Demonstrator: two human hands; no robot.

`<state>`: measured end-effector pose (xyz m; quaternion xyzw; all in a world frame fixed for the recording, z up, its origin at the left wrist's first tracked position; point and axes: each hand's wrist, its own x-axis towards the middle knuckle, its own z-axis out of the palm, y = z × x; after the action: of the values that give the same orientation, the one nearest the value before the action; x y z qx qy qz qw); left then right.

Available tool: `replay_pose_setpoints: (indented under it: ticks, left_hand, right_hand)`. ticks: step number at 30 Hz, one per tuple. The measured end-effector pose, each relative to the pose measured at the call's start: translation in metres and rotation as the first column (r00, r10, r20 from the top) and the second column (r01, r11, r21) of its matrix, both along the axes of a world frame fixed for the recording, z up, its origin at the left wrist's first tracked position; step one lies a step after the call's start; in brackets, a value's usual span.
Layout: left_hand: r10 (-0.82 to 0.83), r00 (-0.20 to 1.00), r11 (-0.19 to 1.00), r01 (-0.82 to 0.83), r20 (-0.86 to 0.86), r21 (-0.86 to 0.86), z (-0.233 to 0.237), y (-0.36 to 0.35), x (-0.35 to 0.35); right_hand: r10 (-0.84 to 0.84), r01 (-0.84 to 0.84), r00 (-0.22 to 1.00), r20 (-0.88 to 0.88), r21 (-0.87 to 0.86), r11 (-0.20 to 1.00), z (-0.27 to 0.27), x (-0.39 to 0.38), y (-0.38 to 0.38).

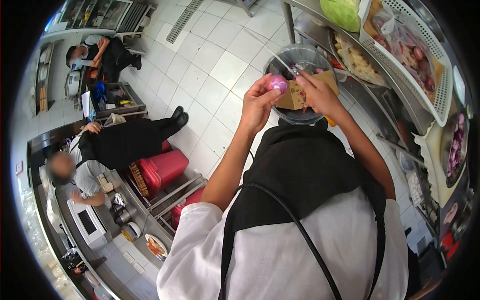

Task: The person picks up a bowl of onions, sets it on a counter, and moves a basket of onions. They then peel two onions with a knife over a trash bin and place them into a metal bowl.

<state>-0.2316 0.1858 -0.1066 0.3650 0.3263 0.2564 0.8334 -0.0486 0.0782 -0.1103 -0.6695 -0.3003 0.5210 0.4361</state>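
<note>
My left hand (pixel 258 104) is closed around a purple-red onion (pixel 277 84) with a shiny, smooth surface, held up between thumb and fingers. Across from it, my right hand (pixel 320 95) grips a knife (pixel 281 61) whose thin, pale blade points up and to the left, away from the onion. Most of the handle is hidden in my fingers. Both hands are over a round bin (pixel 302 118) lined with a dark bag. Inside it are a piece of brown cardboard (pixel 286 102) and dark scraps.
At right, a metal counter carries a white basket of red onions (pixel 438 107), a green cabbage (pixel 342 14), a container of pale yellow pieces (pixel 356 59) and a tray of purple onions (pixel 456 145). Two people are at left, near a red bin (pixel 162 172).
</note>
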Motion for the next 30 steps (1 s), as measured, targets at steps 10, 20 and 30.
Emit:
replay_pose_setpoints:
  ticks: [10,20,30]
  left_hand:
    - [-0.035,0.999,0.996,0.036,-0.018,0.076,0.006,0.004,0.011]
    - [-0.094,0.995,0.987,0.096,-0.020,0.127,-0.002,0.011,0.007]
    - [-0.089,0.991,0.992,0.097,0.097,-0.081,0.004,0.011,0.007]
  right_hand:
    - [0.074,-0.119,0.959,0.274,0.150,0.982,0.052,-0.024,-0.012]
    - [0.005,-0.082,0.958,0.286,0.257,0.963,0.041,-0.025,-0.013]
    - [0.043,-0.033,0.994,-0.103,0.101,0.994,0.046,-0.013,-0.010]
